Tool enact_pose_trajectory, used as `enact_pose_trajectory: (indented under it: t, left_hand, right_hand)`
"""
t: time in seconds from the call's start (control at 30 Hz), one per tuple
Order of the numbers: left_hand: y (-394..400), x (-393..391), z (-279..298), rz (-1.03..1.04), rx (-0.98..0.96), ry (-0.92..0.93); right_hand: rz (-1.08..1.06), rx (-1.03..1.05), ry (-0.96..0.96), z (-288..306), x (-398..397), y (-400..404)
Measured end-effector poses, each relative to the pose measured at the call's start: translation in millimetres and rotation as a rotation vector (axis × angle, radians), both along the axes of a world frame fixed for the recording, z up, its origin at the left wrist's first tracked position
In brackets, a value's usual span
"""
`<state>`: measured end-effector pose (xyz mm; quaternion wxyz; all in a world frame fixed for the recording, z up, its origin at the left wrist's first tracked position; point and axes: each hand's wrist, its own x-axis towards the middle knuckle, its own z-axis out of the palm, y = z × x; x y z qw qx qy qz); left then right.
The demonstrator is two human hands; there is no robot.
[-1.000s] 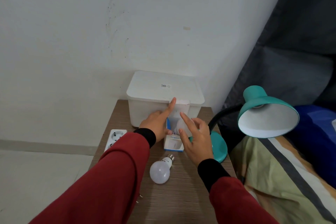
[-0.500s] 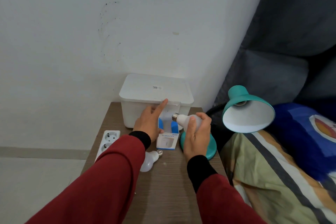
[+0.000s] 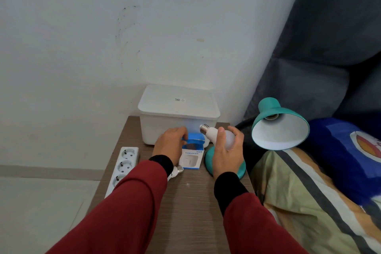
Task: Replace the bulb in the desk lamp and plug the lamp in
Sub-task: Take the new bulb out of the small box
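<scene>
Most of the old bulb (image 3: 176, 171) is hidden under my left sleeve; only its metal screw base and a sliver of white show on the table (image 3: 185, 202), just left of the small blue and white box (image 3: 191, 155). My left hand (image 3: 170, 144) rests on that box's open blue flap, fingers curled over its edge. My right hand (image 3: 225, 151) grips the new bulb (image 3: 219, 137) around its white globe, lifted above the table with the screw base pointing up and left. This hand covers much of the lamp's teal base (image 3: 210, 155), and the dark neck is hard to trace against the grey fabric behind. The teal lamp shade (image 3: 278, 123) hangs past the table's right edge, over the bed (image 3: 309, 192), its open mouth facing me and the empty socket visible inside. A white lidded bin (image 3: 177, 113) fills the back of the table against the wall. A white power strip (image 3: 123, 167) lies along the left edge, its near end cut off by my sleeve. The table surface nearest me lies bare between my forearms.
</scene>
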<state>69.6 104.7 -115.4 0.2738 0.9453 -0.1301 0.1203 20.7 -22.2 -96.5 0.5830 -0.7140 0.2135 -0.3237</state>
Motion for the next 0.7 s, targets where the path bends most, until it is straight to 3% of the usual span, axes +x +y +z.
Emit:
enact_pose_trajectory:
  t: [0.43, 0.7]
  left_hand:
    - [9, 7, -19, -0.162, 0.169, -0.026]
    - [13, 3, -25, -0.219, 0.437, -0.036]
  right_hand:
    - [0.010, -0.036, 0.069, -5, 12, 7]
    - [0.028, -0.042, 0.095, -5, 12, 10]
